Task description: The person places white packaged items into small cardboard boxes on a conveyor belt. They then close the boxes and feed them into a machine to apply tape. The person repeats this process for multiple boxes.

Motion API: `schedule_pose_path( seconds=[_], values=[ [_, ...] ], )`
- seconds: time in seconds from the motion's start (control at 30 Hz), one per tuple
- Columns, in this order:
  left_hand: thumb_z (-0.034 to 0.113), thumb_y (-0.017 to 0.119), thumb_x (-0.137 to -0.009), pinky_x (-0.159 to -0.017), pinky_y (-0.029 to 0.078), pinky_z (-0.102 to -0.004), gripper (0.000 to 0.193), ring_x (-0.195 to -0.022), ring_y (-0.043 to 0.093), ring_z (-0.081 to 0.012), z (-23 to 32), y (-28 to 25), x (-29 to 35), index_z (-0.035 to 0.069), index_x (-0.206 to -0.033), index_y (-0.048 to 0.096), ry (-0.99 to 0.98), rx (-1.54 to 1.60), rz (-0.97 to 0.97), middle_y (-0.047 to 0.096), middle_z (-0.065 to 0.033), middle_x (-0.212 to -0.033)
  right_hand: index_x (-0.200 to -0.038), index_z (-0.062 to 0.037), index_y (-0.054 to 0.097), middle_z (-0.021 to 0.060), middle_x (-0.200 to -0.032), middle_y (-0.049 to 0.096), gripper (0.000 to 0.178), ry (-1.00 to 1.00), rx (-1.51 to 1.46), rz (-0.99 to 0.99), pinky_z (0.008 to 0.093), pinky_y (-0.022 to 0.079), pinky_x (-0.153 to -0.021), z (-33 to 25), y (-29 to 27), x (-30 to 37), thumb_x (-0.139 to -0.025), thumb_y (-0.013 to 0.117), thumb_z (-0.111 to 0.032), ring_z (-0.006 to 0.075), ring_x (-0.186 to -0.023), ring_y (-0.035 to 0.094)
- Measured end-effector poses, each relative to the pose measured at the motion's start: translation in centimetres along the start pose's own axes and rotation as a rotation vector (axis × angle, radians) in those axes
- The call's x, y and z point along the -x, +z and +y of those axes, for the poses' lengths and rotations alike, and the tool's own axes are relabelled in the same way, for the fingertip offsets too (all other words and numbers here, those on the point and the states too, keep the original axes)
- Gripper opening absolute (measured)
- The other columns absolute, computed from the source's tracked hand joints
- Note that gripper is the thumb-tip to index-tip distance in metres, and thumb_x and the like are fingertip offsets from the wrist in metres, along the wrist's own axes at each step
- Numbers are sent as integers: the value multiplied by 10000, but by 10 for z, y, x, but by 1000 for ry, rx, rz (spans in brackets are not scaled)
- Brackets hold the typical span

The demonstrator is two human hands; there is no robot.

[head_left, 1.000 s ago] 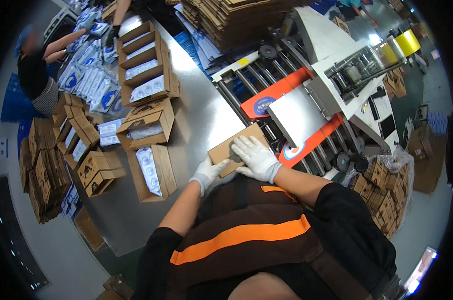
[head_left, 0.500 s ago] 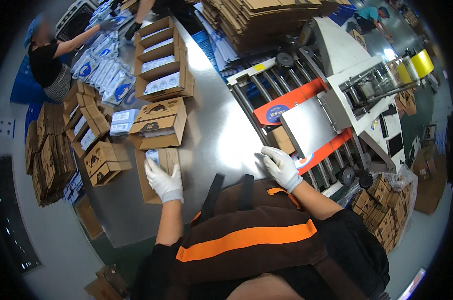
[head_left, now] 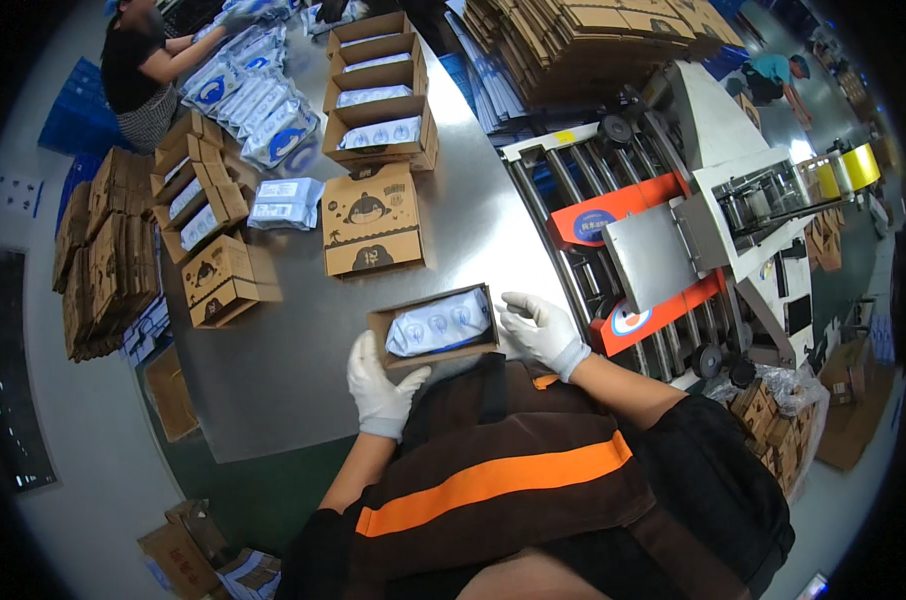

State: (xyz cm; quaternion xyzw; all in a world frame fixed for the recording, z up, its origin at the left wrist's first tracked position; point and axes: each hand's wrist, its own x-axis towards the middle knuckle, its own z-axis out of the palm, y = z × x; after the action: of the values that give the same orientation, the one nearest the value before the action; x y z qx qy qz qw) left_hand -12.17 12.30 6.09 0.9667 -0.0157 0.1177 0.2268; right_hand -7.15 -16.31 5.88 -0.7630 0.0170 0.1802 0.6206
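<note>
An uncovered cardboard box [head_left: 377, 328] sits crosswise on the metal table close to my body. Inside it lies a white-and-blue soft pack [head_left: 439, 322]. My white-gloved left hand [head_left: 380, 388] is at the box's near left corner, fingers stretched out and thumb apart. At the right end, my gloved right hand [head_left: 541, 330] has its fingers spread beside the box wall. Just beyond stands a closed printed carton [head_left: 373, 222], and to its left a loose soft pack [head_left: 285, 203].
Open boxes [head_left: 378, 100] holding soft packs line the table's far side. A roller machine [head_left: 663, 240] with red side guards borders the right. Flattened cartons [head_left: 583, 50] are stacked behind. At the far left, a person [head_left: 138, 70] reaches over piled packs [head_left: 258, 105].
The open box has turned from lengthwise to crosswise and come right, between my hands. My left hand has moved right with it. The small carton at the machine's entrance is no longer visible.
</note>
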Motion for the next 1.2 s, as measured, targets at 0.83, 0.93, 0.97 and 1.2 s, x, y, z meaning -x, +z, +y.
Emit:
schedule_pose_path(
  seconds=[0.83,0.93,0.97,1.2],
  values=[
    [280,863,-815,-1008,527,-414,688,-1135,657,-341,-34,57,-85,-16,-1362,569,65,348,-230,632,-208,-1303,-1061,-114,766,78,-961,729,215,-150,892,-398,353,551,-684,-27,30,-63,-905,738,-259,192,-738,672],
    [240,928,-753,-962,547,-376,818,-1072,651,-283,-34,107,-62,-33,-1380,479,-339,468,-39,603,-155,-1291,-1279,-92,630,167,-1129,688,446,-677,799,-81,457,508,-971,-41,44,-62,-855,699,-212,340,-1072,654],
    [225,927,-758,-947,550,-360,826,-1072,650,-258,-31,117,-58,-33,-1392,463,-481,674,-76,611,-144,-1283,-1334,-59,584,204,-1241,635,520,-718,871,70,473,452,-1049,-57,48,-58,-858,701,-233,365,-1177,599],
    [374,684,-969,-1075,457,-376,889,-1267,575,-301,10,137,-47,7,-1593,169,-619,853,-792,556,-217,-1413,-1530,30,357,267,-1606,324,918,-376,1058,-65,515,240,-1232,19,3,9,-857,716,-481,409,-1507,301]
  ],
)
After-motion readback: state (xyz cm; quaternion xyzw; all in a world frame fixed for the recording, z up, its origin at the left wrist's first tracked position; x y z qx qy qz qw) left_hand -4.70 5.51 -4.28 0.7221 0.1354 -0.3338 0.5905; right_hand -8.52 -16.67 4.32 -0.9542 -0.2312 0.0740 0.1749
